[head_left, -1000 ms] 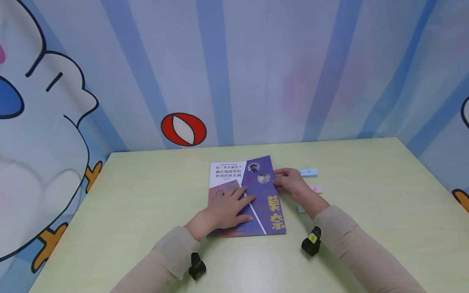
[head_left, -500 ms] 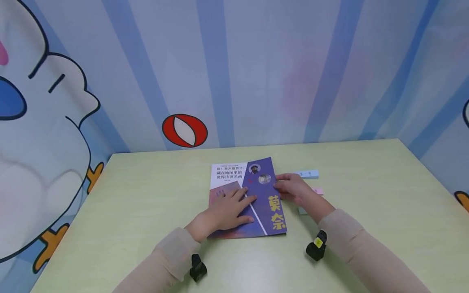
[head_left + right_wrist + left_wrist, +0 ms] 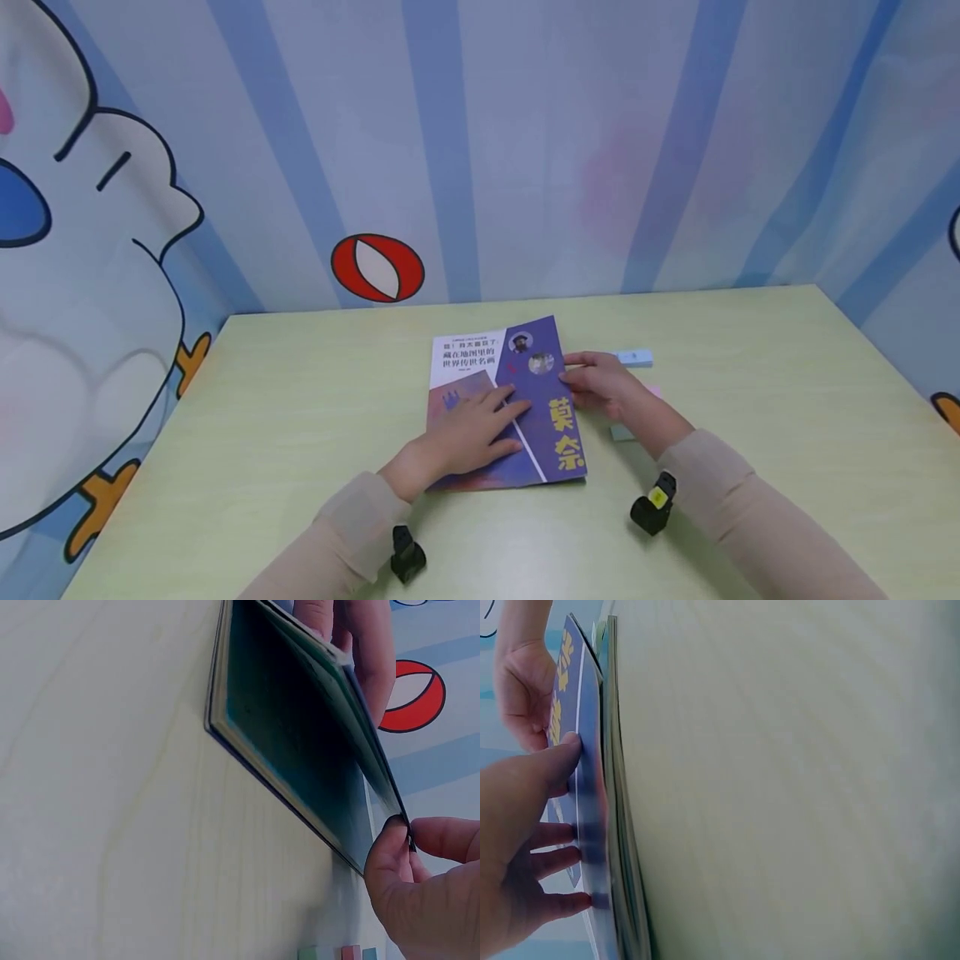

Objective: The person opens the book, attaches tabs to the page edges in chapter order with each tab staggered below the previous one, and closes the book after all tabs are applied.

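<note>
A book [image 3: 536, 417] with a purple, white and pink cover and yellow lettering lies on the table in the head view. On its cover rests my left hand [image 3: 468, 429], fingers spread. My right hand [image 3: 607, 383] is at the book's right edge. Seen from the right wrist, my thumb and fingers [image 3: 442, 836] pinch the cover with some pages, raised off the rest so that a dark wedge-shaped gap shows between. The left wrist view has my left fingertips [image 3: 570, 904] on the cover and the layered page edges [image 3: 615, 787] beside them.
Right of the book lie small coloured pieces: a light blue one [image 3: 636, 358] with marks, a pink one [image 3: 656, 390] mostly hidden by my right wrist, and a green one [image 3: 621, 432]. The pale wooden table [image 3: 322, 392] meets a striped cartoon backdrop [image 3: 510, 167] behind.
The book's far right corner has risen slightly. My left hand has shifted a little to the right on the cover. My right forearm has moved slightly right, and its hand stays at the edge.
</note>
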Available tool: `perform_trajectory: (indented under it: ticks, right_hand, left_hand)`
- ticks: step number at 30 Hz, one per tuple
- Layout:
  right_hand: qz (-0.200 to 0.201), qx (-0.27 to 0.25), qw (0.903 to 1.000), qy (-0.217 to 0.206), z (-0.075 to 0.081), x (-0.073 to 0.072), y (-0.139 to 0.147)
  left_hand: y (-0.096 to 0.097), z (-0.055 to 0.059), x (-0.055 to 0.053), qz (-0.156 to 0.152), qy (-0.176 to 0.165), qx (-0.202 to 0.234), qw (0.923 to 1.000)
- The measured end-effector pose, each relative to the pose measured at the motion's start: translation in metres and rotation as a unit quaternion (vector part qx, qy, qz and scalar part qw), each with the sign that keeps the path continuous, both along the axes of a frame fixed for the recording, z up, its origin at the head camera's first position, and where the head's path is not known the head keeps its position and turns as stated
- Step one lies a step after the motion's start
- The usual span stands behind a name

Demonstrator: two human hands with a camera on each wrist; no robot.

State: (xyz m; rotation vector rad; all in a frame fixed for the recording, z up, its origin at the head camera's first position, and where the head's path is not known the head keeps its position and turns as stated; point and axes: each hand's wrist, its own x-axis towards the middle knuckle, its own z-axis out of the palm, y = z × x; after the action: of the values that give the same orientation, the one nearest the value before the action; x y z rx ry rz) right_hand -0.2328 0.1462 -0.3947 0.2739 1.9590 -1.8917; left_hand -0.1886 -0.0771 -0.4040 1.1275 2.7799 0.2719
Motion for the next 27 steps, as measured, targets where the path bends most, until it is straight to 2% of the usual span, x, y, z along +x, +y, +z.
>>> perform_trajectory:
  ticks: [5,9,13,17,20,24,27]
  right_hand:
    - [0.005,-0.005,1.0,0.003,0.006,0.001,-0.001]
    - [0.004,-0.009,0.9999,-0.004,0.011,0.001,-0.002]
    - [0.002,-0.015,0.9998,-0.013,0.014,0.002,-0.003]
    - [0.007,-0.034,0.9993,-0.014,0.016,0.003,-0.003]
    - [0.012,-0.049,0.9986,-0.015,0.018,0.004,-0.003]
    - [0.008,-0.068,0.9974,-0.021,0.022,0.006,-0.004]
    - [0.005,-0.084,0.9962,-0.024,0.025,0.008,-0.005]
  left_hand:
    - [0.005,0.004,0.002,-0.018,-0.011,0.033,0.9993]
    - [0.01,0.005,0.004,-0.015,-0.009,0.058,0.9981]
    - [0.016,0.001,0.003,0.004,-0.002,0.098,0.9952]
    - [0.025,0.001,0.004,0.04,-0.01,0.138,0.9896]
    - [0.033,0.002,0.006,0.076,-0.028,0.175,0.9812]
    - [0.044,0.006,0.008,0.122,-0.053,0.238,0.9622]
    - [0.049,0.01,0.01,0.147,-0.064,0.268,0.9499]
